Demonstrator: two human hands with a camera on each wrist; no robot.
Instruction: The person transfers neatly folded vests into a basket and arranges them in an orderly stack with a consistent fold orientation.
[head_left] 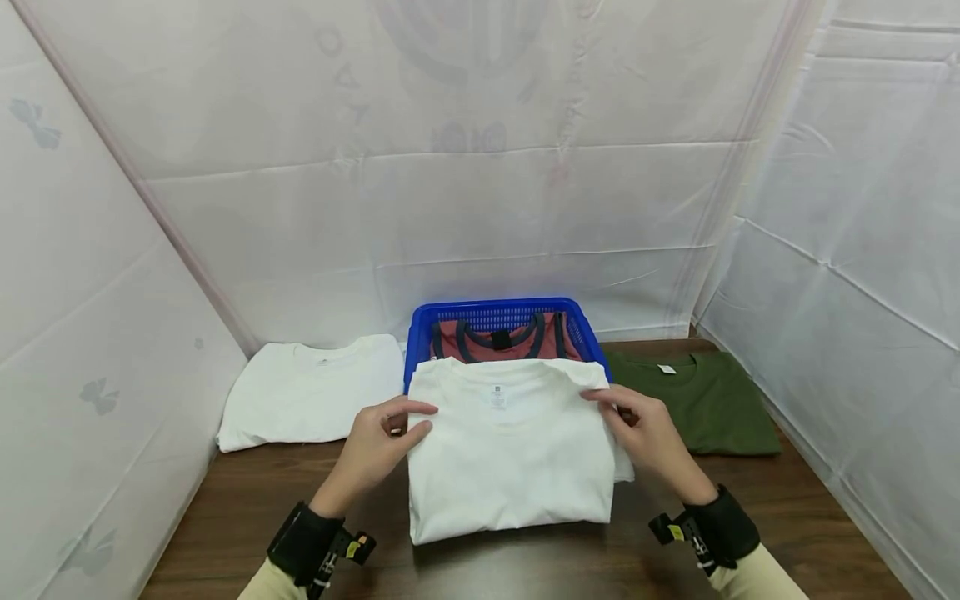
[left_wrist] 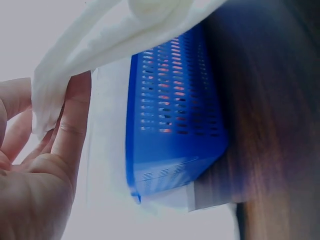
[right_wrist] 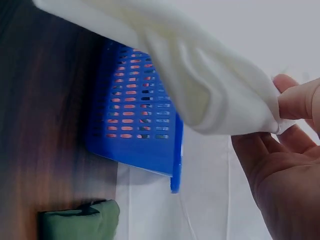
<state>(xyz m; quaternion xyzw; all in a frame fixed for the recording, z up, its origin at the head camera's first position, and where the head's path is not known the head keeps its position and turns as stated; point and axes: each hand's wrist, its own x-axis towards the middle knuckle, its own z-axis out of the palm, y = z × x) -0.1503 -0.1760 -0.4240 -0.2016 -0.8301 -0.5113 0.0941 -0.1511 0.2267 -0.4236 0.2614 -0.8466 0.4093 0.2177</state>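
A folded white T-shirt with a printed neck label hangs in front of the blue basket, raised off the table. My left hand pinches its left edge between thumb and fingers; the left wrist view shows the cloth caught between them. On the opposite side my right hand pinches the upper right edge, where the fabric folds over a little. Inside the basket lies a red T-shirt with dark trim, its lower part hidden behind the white one.
Another folded white T-shirt lies left of the basket. To the right is a folded dark green T-shirt. All rest on a brown wooden table, with white sheeting at the back and both sides.
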